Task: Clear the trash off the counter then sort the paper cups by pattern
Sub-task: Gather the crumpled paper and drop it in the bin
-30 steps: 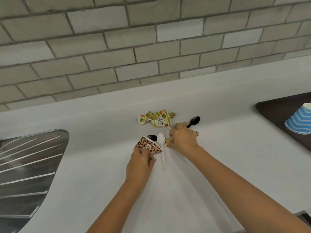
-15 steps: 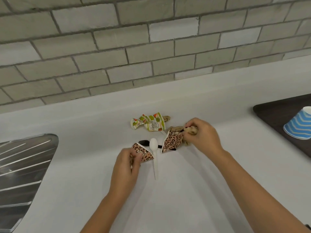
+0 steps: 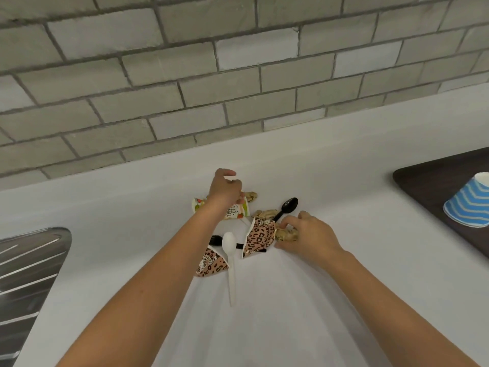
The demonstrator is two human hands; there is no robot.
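Trash lies in a small heap on the white counter (image 3: pixel 344 300), between and just under the two hands. The left hand (image 3: pixel 225 189) reaches to the far side of the heap, its fingers curled down onto a crushed fruit-print cup (image 3: pixel 234 211); it looks to be pinching the cup's top edge, though the wrist hides how firm the hold is. The right hand (image 3: pixel 309 237) sits lower and to the right, fingers closed loosely on a crumpled brown paper wad (image 3: pixel 284 234). Touching that wad on the hand's left is a flattened leopard-print cup (image 3: pixel 258 238), and a black spoon (image 3: pixel 287 206) pokes out just beyond its fingertips. Nearer the left forearm lie a second leopard-print piece (image 3: pixel 211 266), a white spoon (image 3: pixel 229 260) laid over it, and a black fork (image 3: pixel 215 240) mostly covered. A second brown wad (image 3: pixel 251 196) sits just past the left fingers.

Well off to the right hand's right, a blue striped cup (image 3: pixel 468 205) rests on its side on a dark tray (image 3: pixel 423 181); a steel drainboard (image 3: pixel 26 274) is far to the left.

The step in hand looks like gathering trash, with sorting not begun. The next move probably calls for bunching the loose pieces together so the cutlery comes up with them instead of slipping out.
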